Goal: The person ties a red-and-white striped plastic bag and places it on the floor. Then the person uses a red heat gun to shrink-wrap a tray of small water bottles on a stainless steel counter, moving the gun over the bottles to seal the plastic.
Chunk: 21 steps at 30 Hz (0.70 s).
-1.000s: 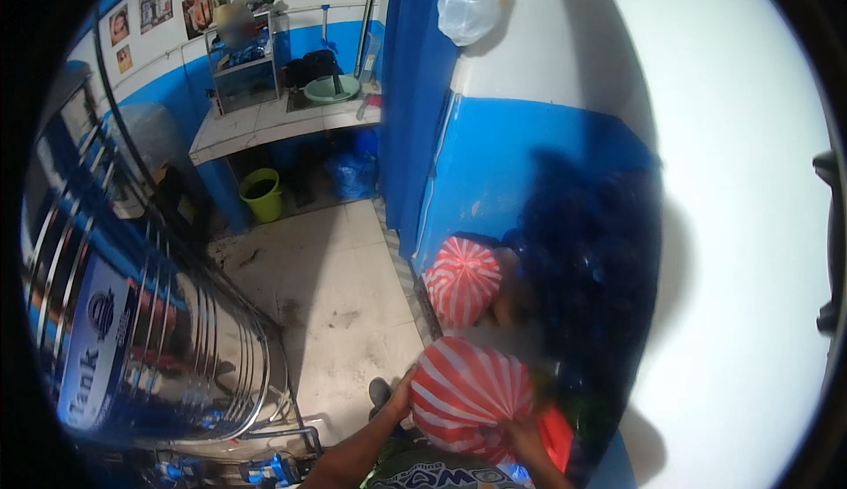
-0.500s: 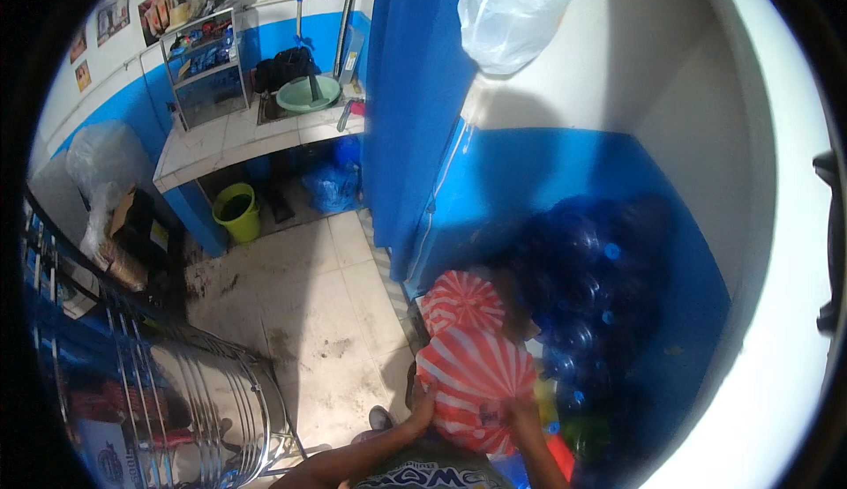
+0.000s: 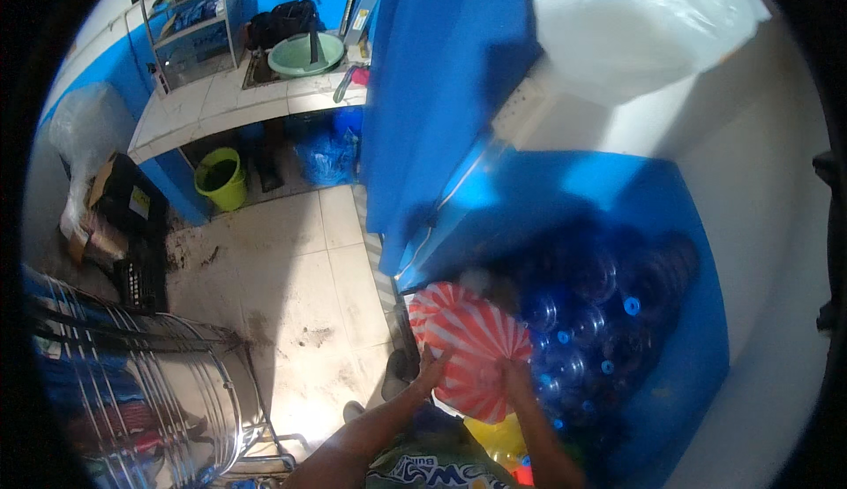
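Note:
A full red-and-white striped plastic bag [image 3: 476, 361] is between my hands, low in the middle of the view. My left hand [image 3: 430, 371] grips its left side, thumb up against the plastic. At the bag's right edge, my right hand [image 3: 516, 374] has its fingers closed on the gathered plastic. Just behind it sits a second striped bulge [image 3: 432, 302], partly covered; whether it is a separate bag I cannot tell. Below the held bag shows a yellow thing [image 3: 496, 439], mostly hidden by it and my right forearm.
Several blue water bottles [image 3: 565, 321] are piled in the right corner. A clear plastic bag [image 3: 635, 30] hangs above. Beyond the blue curtain [image 3: 432, 92] stands a tiled counter [image 3: 212, 105] with a green basin [image 3: 291, 55]; a lime bucket [image 3: 221, 179] sits below. Left is a metal rack [image 3: 176, 383].
My view has come nearer to the wall, so the hanging clear bag looks larger. Both hands stay on the striped bag, which now covers more of the striped bulge behind it.

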Motion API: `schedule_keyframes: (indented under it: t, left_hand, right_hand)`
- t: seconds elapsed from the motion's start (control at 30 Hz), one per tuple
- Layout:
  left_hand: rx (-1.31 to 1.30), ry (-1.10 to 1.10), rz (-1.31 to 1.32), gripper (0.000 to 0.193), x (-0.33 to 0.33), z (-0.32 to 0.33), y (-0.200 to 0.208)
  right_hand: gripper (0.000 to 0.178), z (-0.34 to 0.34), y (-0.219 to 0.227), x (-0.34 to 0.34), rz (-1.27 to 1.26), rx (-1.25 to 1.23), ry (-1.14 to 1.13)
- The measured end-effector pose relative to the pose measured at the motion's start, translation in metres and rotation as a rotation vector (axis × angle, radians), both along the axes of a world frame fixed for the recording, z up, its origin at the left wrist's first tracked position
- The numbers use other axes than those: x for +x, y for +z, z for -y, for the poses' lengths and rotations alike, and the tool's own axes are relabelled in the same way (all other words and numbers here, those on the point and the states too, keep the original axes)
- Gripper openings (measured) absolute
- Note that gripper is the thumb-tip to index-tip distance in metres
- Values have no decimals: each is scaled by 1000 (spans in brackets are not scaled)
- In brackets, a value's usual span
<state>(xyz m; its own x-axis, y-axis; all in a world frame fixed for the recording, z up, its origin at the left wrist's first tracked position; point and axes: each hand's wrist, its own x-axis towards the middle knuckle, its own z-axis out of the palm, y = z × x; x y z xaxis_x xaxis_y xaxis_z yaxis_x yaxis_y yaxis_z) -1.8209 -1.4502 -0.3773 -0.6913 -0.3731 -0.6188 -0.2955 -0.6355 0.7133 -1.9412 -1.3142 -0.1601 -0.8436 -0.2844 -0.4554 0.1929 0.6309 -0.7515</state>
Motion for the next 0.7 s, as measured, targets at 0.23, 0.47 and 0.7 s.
schedule_keyframes:
  t: [0.23,0.47,0.7]
  left_hand:
    - [-40,-70,-41,129,-54,41,-6]
    - [-88,-83,54,114,-81,54,-47]
    - [-193,36,106,110,-84,44,-67]
  right_hand:
    - [19,38,-32,-61,105,-8,-120]
    - [22,48,-105,-95,147,-41,-59]
    - [19,20,-152,-93,108,-343,84]
